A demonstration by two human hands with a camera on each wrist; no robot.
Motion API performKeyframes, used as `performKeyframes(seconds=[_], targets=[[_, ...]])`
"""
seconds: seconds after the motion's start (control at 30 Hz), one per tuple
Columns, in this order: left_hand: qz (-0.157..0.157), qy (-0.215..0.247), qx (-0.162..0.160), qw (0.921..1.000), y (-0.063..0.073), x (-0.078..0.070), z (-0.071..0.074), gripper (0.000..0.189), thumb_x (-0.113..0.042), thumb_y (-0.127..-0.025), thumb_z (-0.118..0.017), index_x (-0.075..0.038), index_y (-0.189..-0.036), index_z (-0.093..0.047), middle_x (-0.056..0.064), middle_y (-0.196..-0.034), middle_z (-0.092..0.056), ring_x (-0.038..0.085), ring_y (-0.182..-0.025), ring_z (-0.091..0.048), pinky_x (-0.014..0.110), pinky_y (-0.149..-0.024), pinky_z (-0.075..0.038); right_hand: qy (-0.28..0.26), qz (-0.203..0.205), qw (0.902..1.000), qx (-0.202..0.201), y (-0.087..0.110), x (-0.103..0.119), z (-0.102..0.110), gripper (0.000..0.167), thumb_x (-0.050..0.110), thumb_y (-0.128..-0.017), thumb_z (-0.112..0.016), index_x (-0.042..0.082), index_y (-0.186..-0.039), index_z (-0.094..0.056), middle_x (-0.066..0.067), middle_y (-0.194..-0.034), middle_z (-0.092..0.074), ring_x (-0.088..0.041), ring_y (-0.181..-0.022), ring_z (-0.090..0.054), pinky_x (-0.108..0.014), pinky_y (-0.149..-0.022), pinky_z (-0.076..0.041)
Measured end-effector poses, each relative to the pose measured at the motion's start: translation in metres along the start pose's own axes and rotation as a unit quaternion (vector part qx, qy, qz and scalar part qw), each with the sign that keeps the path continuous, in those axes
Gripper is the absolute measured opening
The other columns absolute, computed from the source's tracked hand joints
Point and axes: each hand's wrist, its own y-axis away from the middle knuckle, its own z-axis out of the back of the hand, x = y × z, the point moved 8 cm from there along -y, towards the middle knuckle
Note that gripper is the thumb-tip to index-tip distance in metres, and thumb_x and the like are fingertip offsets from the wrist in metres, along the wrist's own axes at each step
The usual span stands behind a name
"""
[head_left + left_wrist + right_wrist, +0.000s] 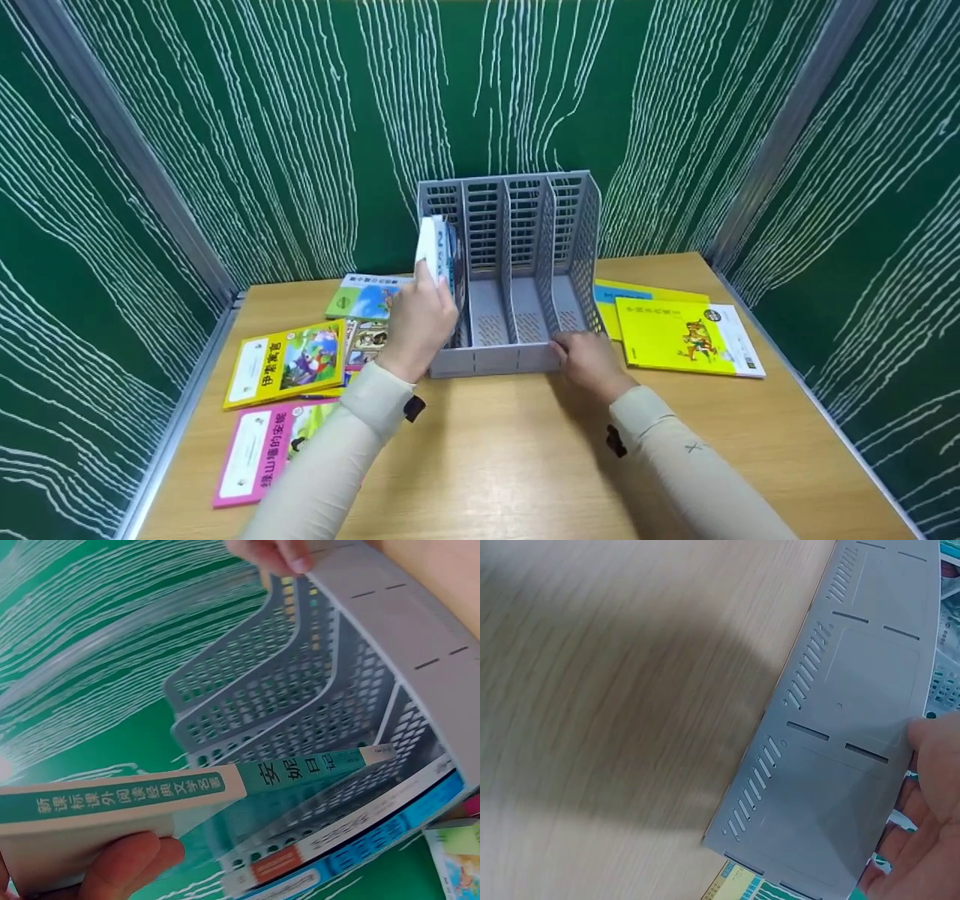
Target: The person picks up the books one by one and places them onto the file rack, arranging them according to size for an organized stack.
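A grey four-slot file rack (495,358) stands on the table, its low front toward me. In my left hand (421,322) is a white book with a green spine (300,771), gripped at one end between thumb and fingers. Its far end reaches into the leftmost part of the rack. Beside it in that slot stand a white-spined book (352,829) and a blue-spined book (405,823). My right hand (592,364) holds the rack's front edge near the right corner, thumb on the outer face and fingers curled over the rim.
Left of the rack lie a yellow book (259,367), a pink book (247,457), a green-and-blue book (360,300) and others partly covered. On the right, a yellow book (667,330) overlaps another yellow one (652,289). Green walls with white lines (405,135) enclose the table (480,465).
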Motion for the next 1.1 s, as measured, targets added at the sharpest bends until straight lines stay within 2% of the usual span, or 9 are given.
performKeyframes(seconds=[0.13, 0.23, 0.4, 0.63, 0.73, 0.87, 0.97, 1.1], targets=[[-0.02, -0.062, 0.005, 0.9978, -0.003, 0.0, -0.017, 0.025, -0.008, -0.108, -0.054, 0.013, -0.118, -0.059, 0.028, -0.079, -0.071, 0.044, -0.065, -0.073, 0.053, -0.055, -0.061, 0.009, 0.01, 0.9998, -0.012, 0.0, 0.001, 0.002, 0.028, 0.025, -0.112, -0.061, 0.009, -0.095, -0.076, -0.006, -0.079, -0.071, -0.029, -0.076, -0.061, -0.057, -0.084, -0.051], [-0.025, -0.097, 0.016, 0.9948, -0.006, 0.002, -0.029, 0.019, -0.009, -0.107, -0.056, 0.01, -0.111, -0.06, 0.026, -0.077, -0.071, 0.044, -0.065, -0.073, 0.054, -0.057, -0.062, 0.013, 0.011, 0.9997, -0.016, -0.001, 0.001, 0.002, 0.029, 0.024, -0.111, -0.062, 0.011, -0.088, -0.072, -0.003, -0.07, -0.062, -0.027, -0.071, -0.055, -0.055, -0.081, -0.049], [0.0, -0.1, 0.059, 0.9932, -0.013, 0.011, -0.046, 0.022, -0.009, -0.109, -0.054, 0.01, -0.117, -0.059, 0.024, -0.079, -0.071, 0.039, -0.063, -0.074, 0.047, -0.055, -0.063, 0.005, 0.0, 1.0, -0.007, -0.002, -0.001, 0.002, 0.029, 0.026, -0.112, -0.06, 0.011, -0.091, -0.073, -0.002, -0.072, -0.062, -0.026, -0.072, -0.055, -0.052, -0.082, -0.047], [0.03, -0.127, 0.104, 0.986, -0.022, 0.021, -0.064, 0.041, -0.007, -0.107, -0.05, 0.019, -0.139, -0.053, 0.024, -0.082, -0.074, 0.034, -0.063, -0.075, 0.042, -0.055, -0.062, -0.002, -0.014, 0.9999, 0.009, 0.0, -0.001, 0.001, 0.028, 0.028, -0.113, -0.06, 0.009, -0.102, -0.077, -0.003, -0.078, -0.068, -0.027, -0.077, -0.058, -0.052, -0.087, -0.049], [0.05, -0.131, 0.118, 0.9831, -0.027, 0.025, -0.069, 0.045, -0.008, -0.108, -0.05, 0.019, -0.143, -0.05, 0.023, -0.085, -0.075, 0.032, -0.065, -0.075, 0.041, -0.056, -0.063, -0.001, -0.015, 0.9998, 0.01, 0.0, 0.0, 0.001, 0.028, 0.028, -0.113, -0.059, 0.009, -0.104, -0.077, -0.003, -0.078, -0.067, -0.027, -0.077, -0.058, -0.053, -0.088, -0.049], [0.074, -0.135, 0.124, 0.9802, -0.032, 0.027, -0.07, 0.041, -0.011, -0.11, -0.048, 0.017, -0.141, -0.053, 0.023, -0.09, -0.076, 0.032, -0.071, -0.077, 0.042, -0.06, -0.065, -0.005, -0.021, 0.9996, 0.019, -0.001, 0.0, 0.0, 0.029, 0.029, -0.114, -0.058, 0.01, -0.105, -0.077, -0.003, -0.078, -0.066, -0.027, -0.077, -0.057, -0.053, -0.089, -0.048], [0.079, -0.14, 0.123, 0.9793, -0.036, 0.025, -0.07, 0.038, -0.011, -0.112, -0.047, 0.015, -0.138, -0.055, 0.024, -0.095, -0.077, 0.034, -0.077, -0.079, 0.044, -0.065, -0.066, -0.009, -0.025, 0.9995, 0.019, 0.0, 0.0, -0.001, 0.028, 0.029, -0.114, -0.058, 0.01, -0.101, -0.076, -0.002, -0.076, -0.064, -0.027, -0.077, -0.057, -0.052, -0.089, -0.047], [0.073, -0.148, 0.118, 0.9792, -0.038, 0.019, -0.069, 0.035, -0.01, -0.106, -0.058, 0.011, -0.134, -0.057, 0.024, -0.097, -0.077, 0.036, -0.079, -0.079, 0.048, -0.068, -0.066, 0.009, -0.006, 0.9999, -0.001, 0.001, 0.002, 0.001, 0.029, 0.026, -0.112, -0.061, 0.011, -0.09, -0.072, -0.003, -0.072, -0.063, -0.027, -0.074, -0.057, -0.054, -0.084, -0.048]])
